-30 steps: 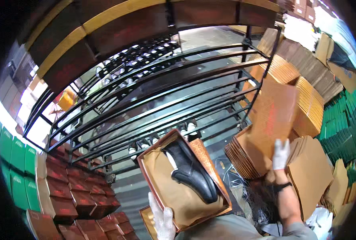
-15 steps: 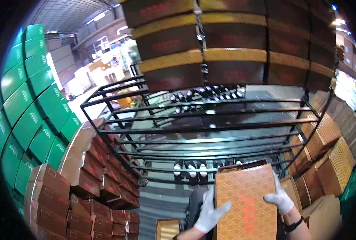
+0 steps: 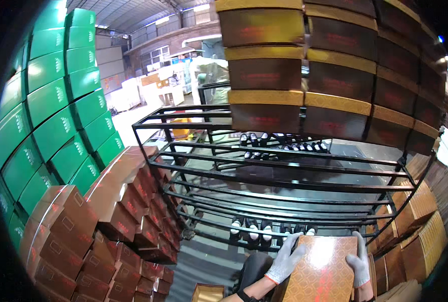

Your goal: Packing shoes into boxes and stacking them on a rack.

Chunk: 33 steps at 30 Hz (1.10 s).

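Note:
Low at the right of centre, a cardboard shoe box (image 3: 318, 282) with a golden-tan patterned lid and red print is held between both hands. My left hand (image 3: 286, 259), in a white glove, grips its left side, thumb toward the lid. On the right side my right hand (image 3: 359, 264), gloved alike, presses with the thumb near the lid's edge. Light glares off the lid's far part. Just beyond the box, several black-and-white shoes (image 3: 252, 231) stand on the lower bars of a black metal rack (image 3: 284, 176).
Brown boxes (image 3: 118, 221) are stacked at the left, with green boxes (image 3: 52, 121) behind them. Brown boxes with golden lids (image 3: 264, 75) tower on the rack. An open box (image 3: 209, 293) sits on the floor near my leg. More golden cardboard (image 3: 425, 246) is piled at the right.
The view has turned left, so the rack and stacks appear farther right. The box and both hands sit lower in the picture. Both hands still hold the box by its sides.

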{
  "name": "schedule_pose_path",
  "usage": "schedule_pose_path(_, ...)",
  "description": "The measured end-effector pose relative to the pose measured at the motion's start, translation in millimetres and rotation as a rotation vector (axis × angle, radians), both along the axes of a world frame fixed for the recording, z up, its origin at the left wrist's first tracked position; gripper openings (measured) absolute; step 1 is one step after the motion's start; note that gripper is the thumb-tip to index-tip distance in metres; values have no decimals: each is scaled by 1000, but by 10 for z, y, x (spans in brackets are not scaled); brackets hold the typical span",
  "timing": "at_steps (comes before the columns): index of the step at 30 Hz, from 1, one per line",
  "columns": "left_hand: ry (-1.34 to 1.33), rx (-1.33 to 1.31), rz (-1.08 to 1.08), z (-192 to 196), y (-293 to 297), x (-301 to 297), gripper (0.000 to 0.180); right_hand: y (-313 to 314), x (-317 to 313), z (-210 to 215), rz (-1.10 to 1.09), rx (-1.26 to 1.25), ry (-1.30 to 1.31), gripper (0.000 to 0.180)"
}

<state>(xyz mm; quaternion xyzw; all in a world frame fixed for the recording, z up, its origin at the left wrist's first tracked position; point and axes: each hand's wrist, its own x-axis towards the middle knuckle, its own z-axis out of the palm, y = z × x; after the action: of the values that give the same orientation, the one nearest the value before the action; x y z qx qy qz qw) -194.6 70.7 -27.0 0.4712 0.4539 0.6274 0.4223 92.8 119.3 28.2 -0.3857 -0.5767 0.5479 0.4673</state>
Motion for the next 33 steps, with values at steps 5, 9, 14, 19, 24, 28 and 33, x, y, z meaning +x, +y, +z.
schedule_pose_path(5, 289, -88, 235, -909, -309, -469, 69, -919, 27, -27, 285, -550, 113, 115)
schedule_pose_path(9, 438, 58, 232, -294, 8, -1574, 72, -1167, -476, 358, 546, -457, 174, 115)
schedule_pose_path(14, 619, 181, 307, 1081, 253, -3342, 75, -529, -2211, 1953, 850, 383, 54, 133)
schedule_pose_path(19, 761, 367, 396, 2711, 327, -4464, 78, 331, -4104, 3735, 883, 414, 426, 64)
schedule_pose_path(24, -158, 555, 119, 3465, 181, -4308, 84, 716, -4484, 3846, 371, 208, 235, 75)
schedule_pose_path(28, 228, 451, 629, 3474, 421, -4331, 79, 387, -4688, 3613, 243, 622, 342, 79)
schedule_pose_path(33, 930, 225, 774, 3438, 360, -4612, 71, 91, -4415, 2642, -28, 1200, 194, 68)
